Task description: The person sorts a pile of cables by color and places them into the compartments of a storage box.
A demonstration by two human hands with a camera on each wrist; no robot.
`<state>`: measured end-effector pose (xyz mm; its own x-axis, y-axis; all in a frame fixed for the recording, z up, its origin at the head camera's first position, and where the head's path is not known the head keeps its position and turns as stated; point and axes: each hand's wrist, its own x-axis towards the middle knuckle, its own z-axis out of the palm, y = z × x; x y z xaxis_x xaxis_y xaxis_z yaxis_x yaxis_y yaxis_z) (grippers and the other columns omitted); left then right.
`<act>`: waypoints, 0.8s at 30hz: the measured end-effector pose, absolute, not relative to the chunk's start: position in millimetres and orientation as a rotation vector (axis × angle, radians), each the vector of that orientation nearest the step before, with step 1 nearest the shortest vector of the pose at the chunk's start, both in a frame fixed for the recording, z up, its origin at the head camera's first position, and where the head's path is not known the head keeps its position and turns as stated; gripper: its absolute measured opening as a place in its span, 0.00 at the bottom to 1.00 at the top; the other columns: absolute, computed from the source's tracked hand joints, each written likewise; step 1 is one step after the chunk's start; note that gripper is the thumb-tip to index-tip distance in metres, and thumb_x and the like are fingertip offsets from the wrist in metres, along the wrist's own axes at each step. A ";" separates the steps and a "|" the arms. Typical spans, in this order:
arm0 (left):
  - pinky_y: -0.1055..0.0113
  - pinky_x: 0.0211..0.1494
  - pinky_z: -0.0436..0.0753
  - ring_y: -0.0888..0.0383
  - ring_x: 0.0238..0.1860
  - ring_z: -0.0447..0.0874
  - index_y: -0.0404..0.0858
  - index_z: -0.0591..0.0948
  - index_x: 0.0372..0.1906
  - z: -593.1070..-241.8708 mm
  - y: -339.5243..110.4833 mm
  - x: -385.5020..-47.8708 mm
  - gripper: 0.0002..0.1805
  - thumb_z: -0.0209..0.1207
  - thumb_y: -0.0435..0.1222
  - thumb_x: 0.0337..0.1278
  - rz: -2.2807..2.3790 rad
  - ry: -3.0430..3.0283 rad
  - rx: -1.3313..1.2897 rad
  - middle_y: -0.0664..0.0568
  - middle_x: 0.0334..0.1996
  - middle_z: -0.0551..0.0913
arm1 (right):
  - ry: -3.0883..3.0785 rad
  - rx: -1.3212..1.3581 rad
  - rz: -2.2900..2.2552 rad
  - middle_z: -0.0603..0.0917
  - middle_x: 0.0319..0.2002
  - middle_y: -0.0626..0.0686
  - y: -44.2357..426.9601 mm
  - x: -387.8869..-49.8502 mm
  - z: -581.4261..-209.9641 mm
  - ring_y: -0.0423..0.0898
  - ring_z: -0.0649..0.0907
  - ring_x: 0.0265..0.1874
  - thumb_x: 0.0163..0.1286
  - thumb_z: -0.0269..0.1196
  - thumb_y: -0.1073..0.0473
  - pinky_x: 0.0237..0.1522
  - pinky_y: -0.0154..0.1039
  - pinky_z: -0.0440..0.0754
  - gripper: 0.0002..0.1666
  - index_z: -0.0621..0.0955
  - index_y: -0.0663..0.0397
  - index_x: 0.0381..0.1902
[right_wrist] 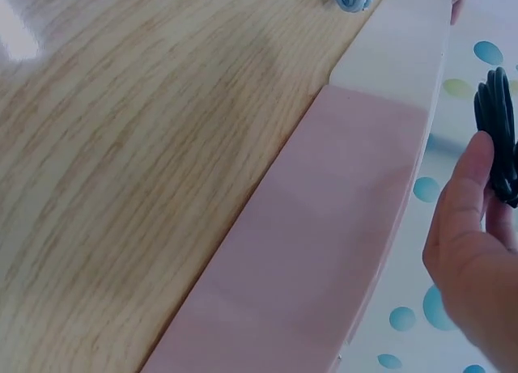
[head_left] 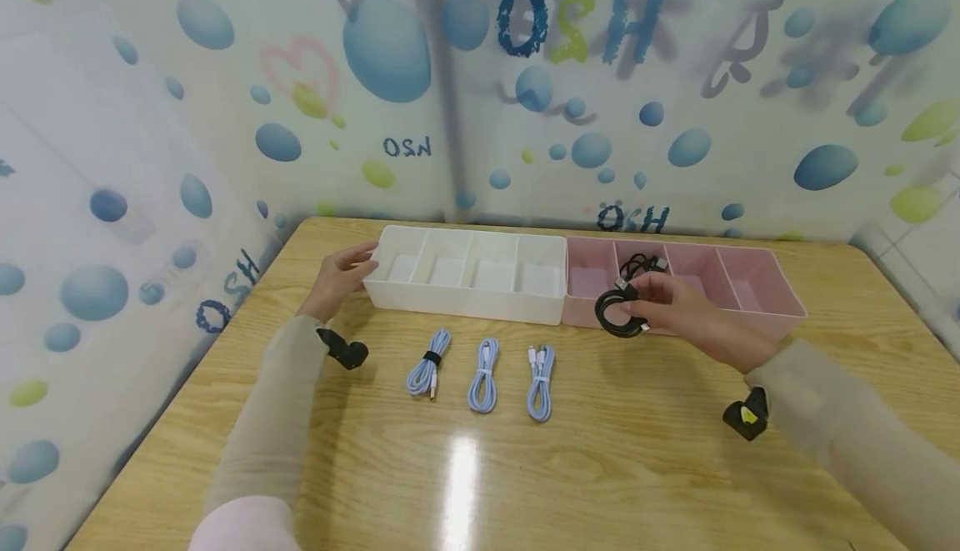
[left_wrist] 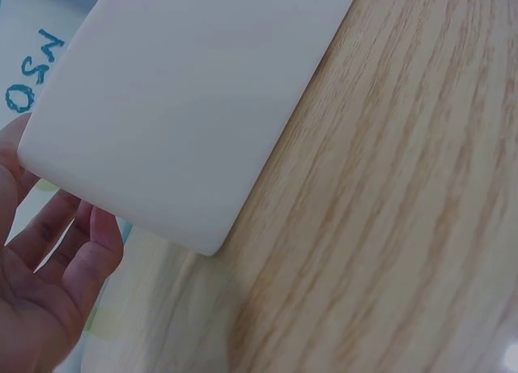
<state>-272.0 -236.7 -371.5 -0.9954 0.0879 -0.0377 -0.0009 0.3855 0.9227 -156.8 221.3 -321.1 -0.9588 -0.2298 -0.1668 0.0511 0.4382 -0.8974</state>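
In the head view my right hand (head_left: 686, 313) pinches a coiled black cable (head_left: 621, 322) above the front wall of the pink divided box (head_left: 757, 318). The right wrist view shows the black coil (right_wrist: 497, 130) at the fingertips of that hand (right_wrist: 477, 235). Another black cable (head_left: 639, 265) is at the pink box's second compartment from the left. My left hand (head_left: 337, 280) touches the left end of the white divided box (head_left: 465, 303); in the left wrist view the fingers of this hand (left_wrist: 53, 284) are bent beside the white box's corner (left_wrist: 178, 122).
Three bundled light-blue cables, left (head_left: 426, 368), middle (head_left: 483, 380) and right (head_left: 540, 384), lie on the wooden table (head_left: 600, 468) before the white box. Both boxes stand end to end near the patterned wall covering (head_left: 480, 117).
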 end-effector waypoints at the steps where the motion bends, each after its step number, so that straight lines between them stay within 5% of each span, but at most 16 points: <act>1: 0.71 0.38 0.74 0.51 0.49 0.66 0.41 0.65 0.63 -371.2 -236.3 -271.7 0.26 0.53 0.40 0.59 1.695 2.547 0.084 0.39 0.57 0.65 | 2.443 -0.159 -1.513 0.75 0.40 0.55 221.8 -157.1 -320.2 0.39 0.75 0.35 0.61 0.59 0.53 0.37 0.36 0.77 0.25 0.69 0.67 0.48; 11: 0.70 0.38 0.74 0.50 0.50 0.67 0.41 0.64 0.63 -372.1 -236.5 -272.4 0.26 0.52 0.40 0.60 1.672 2.565 0.105 0.39 0.57 0.65 | 2.548 -0.162 -1.367 0.74 0.42 0.57 225.6 -163.0 -312.1 0.46 0.73 0.40 0.60 0.59 0.48 0.38 0.34 0.75 0.27 0.71 0.64 0.48; 18: 0.69 0.39 0.75 0.51 0.50 0.66 0.42 0.64 0.63 -372.8 -237.1 -272.7 0.26 0.52 0.41 0.60 1.660 2.573 0.088 0.40 0.58 0.64 | 2.525 -0.178 -1.403 0.75 0.38 0.57 224.4 -173.9 -310.5 0.44 0.76 0.36 0.61 0.59 0.53 0.40 0.40 0.76 0.23 0.70 0.64 0.47; 24: 0.67 0.40 0.75 0.49 0.52 0.65 0.41 0.64 0.64 -372.2 -236.5 -271.9 0.26 0.51 0.40 0.60 1.669 2.562 0.109 0.39 0.59 0.64 | 2.494 -0.200 -1.404 0.74 0.41 0.58 222.5 -179.9 -309.5 0.46 0.74 0.37 0.59 0.60 0.47 0.43 0.45 0.74 0.26 0.70 0.61 0.46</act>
